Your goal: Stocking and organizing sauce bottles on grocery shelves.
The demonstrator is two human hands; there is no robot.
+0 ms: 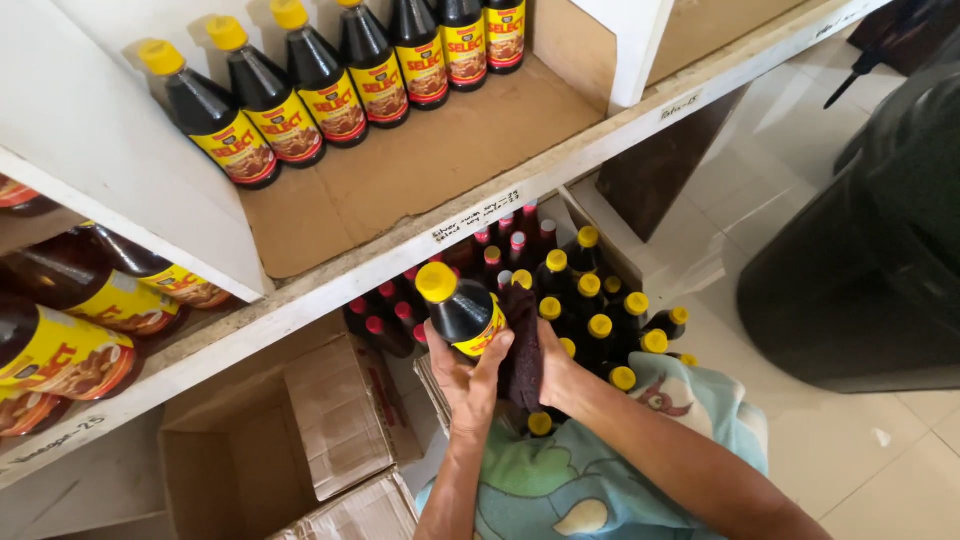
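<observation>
Nearest me, patterned teal cloth (600, 470) lies under both forearms. Just below the white shelf's front edge (420, 245), my left hand (470, 375) has its fingers curled round a dark yellow-capped bottle (460, 305) — my right hand (545, 360) presses a dark rag (520, 345) against it, its fingers hidden. More capped bottles (600, 310) crowd beneath that shelf.
</observation>
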